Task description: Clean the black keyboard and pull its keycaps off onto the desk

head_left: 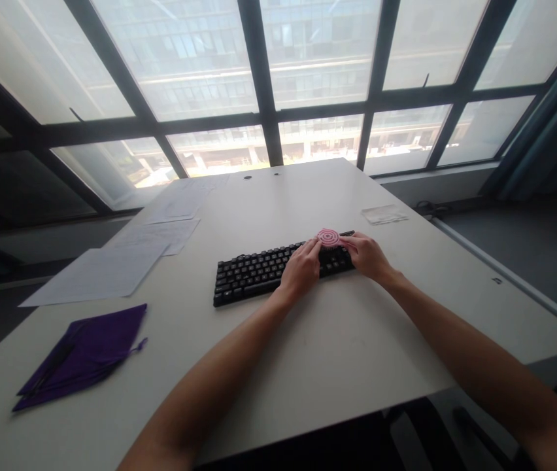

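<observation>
A black keyboard [253, 271] lies on the white table, slanting slightly up to the right. Over its right part is a small round pink object with concentric rings [328, 238]; what kind of thing it is, I cannot make out. My left hand [304, 263] grips its left edge, with the fingers closed and the palm over the keys. On the opposite edge, the thumb and fingers of my right hand [365, 254] pinch it. Both hands hide some of the keys, and whether the pink object touches the keyboard does not show.
A purple drawstring pouch [85, 353] lies at the front left of the table [308, 366]. Several paper sheets [97, 271] spread along the left edge. A flat, clear-looking packet [384, 214] lies at the right. Windows stand behind the table.
</observation>
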A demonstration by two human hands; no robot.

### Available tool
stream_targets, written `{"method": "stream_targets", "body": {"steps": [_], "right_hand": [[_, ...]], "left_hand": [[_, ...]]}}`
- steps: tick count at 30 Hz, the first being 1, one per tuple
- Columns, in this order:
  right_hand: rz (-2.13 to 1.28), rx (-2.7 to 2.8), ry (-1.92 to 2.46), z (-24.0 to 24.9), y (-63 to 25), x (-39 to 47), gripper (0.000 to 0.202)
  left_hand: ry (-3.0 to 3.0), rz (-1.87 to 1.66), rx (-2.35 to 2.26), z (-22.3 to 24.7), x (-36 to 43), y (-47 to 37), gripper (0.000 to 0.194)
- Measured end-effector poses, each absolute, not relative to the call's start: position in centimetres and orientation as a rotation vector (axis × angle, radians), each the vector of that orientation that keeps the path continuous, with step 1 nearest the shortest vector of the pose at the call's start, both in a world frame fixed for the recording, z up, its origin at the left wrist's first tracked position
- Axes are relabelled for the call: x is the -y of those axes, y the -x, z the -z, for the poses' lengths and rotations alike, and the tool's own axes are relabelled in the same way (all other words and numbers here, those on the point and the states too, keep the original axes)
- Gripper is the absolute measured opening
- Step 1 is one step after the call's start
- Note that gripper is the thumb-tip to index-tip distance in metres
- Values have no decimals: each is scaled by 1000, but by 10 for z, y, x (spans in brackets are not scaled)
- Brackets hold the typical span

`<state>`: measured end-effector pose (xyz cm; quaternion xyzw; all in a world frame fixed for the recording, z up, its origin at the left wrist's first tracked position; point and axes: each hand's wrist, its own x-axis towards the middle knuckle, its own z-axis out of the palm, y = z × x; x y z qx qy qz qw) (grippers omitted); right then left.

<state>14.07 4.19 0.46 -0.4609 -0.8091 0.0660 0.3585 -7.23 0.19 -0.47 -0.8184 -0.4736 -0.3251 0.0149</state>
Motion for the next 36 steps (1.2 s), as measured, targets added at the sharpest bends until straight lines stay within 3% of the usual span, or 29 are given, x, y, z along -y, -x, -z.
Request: {"method": "stream_targets", "body": {"steps": [28,36], "right_hand": [[-192,2059,1149,2,-138,-43,31],[-606,2015,942,-9,-165,-48,24]], "left_hand": [[2565,1032,1483,3,-2,72,55],[2572,1109,1380,-4,5,73,55]]}}
